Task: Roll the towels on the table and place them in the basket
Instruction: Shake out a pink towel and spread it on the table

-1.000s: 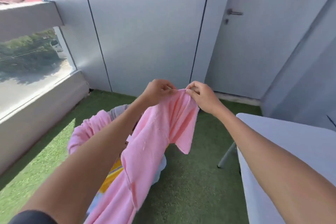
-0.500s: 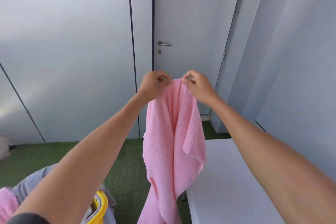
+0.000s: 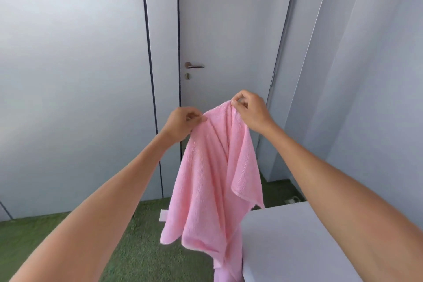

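Soft pink terry-cloth towel (image 3: 212,181) hangs in mid-air, centre of view, in front of a grey door. Its lower end trails past the near-left corner of the white flat-topped desk (image 3: 297,242), at the right.

Handling, as a judgement: light, limp, no stiffness of its own; drapes in long folds and will bunch unless spread flat. Not fragile; the pile looks grippy, not slippery. Best taken at the two top corners or along the top hem, so it hangs open for laying out.

Left hand (image 3: 182,123): fingers curled, thumb and fingertips pinching the towel's top edge at its left end.

Right hand (image 3: 250,111): held a little higher and farther, fingers curled, pinching the top edge at its right end. The hands are near each other, so the cloth sags between them.

Basket not in view.
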### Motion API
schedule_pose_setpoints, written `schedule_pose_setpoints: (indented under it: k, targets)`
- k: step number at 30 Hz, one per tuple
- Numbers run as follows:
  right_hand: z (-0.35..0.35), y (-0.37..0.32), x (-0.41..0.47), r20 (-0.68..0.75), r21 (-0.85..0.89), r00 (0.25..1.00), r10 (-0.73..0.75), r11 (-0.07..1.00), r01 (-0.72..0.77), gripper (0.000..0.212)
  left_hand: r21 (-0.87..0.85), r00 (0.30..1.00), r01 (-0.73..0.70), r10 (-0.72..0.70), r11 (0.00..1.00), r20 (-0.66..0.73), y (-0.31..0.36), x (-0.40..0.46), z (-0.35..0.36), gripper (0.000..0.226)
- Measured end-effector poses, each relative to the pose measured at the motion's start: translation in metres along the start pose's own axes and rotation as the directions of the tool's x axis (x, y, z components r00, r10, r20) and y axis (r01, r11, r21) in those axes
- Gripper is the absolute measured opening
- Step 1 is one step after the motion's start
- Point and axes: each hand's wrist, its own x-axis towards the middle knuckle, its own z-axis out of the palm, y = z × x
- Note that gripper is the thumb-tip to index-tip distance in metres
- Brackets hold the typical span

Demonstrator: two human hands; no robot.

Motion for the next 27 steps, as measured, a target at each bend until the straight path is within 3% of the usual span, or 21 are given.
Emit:
schedule_pose_setpoints:
  k: [4, 6, 11, 13, 16, 19, 22, 24, 27]
  targets:
    - [0.027, 0.012, 0.031, 0.23, 0.058, 0.969, 0.095, 0.992, -0.111, 0.016, 0.092, 0.983, -0.177, 0.181, 0.98, -0.034, 0.003, 0.058, -0.021, 0.013]
    - [0.044, 0.014, 0.045, 0.262, 0.103, 0.962, 0.079, 0.989, -0.109, 0.011, 0.094, 0.976, -0.213, 0.217, 0.972, -0.027, 0.001, 0.083, -0.028, 0.01]
    - [0.062, 0.015, 0.084, 0.078, 0.108, 0.995, 0.056, 0.992, -0.064, 0.01, 0.058, 0.981, -0.193, 0.191, 0.98, 0.03, -0.029, 0.118, -0.047, 0.015]
    - [0.065, 0.01, 0.098, 0.05, 0.093, 0.999, 0.021, 0.995, -0.025, 0.011, -0.078, 0.982, -0.107, 0.118, 0.991, 0.15, -0.042, 0.12, -0.055, 0.021]
    - [0.076, 0.001, 0.114, 0.089, 0.05, 0.995, -0.05, 0.998, 0.046, 0.01, -0.266, 0.945, 0.171, -0.082, 0.949, 0.316, -0.065, 0.122, -0.061, 0.029]
    - [0.085, 0.0, 0.124, 0.13, 0.057, 0.987, -0.099, 0.994, 0.092, 0.01, -0.152, 0.862, 0.377, -0.286, 0.914, 0.418, -0.097, 0.126, -0.053, 0.035]
    - [0.089, 0.005, 0.127, 0.196, 0.069, 0.974, -0.114, 0.992, 0.102, 0.009, -0.085, 0.789, 0.448, -0.349, 0.89, 0.506, -0.122, 0.128, -0.039, 0.03]
    - [0.088, 0.014, 0.129, 0.234, 0.067, 0.967, -0.099, 0.994, 0.086, 0.009, -0.067, 0.784, 0.468, -0.379, 0.881, 0.491, -0.129, 0.131, -0.035, 0.026]
    - [0.085, 0.035, 0.134, 0.26, 0.059, 0.962, -0.081, 0.996, 0.068, 0.009, -0.07, 0.845, 0.461, -0.414, 0.884, 0.339, -0.135, 0.146, -0.045, 0.03]
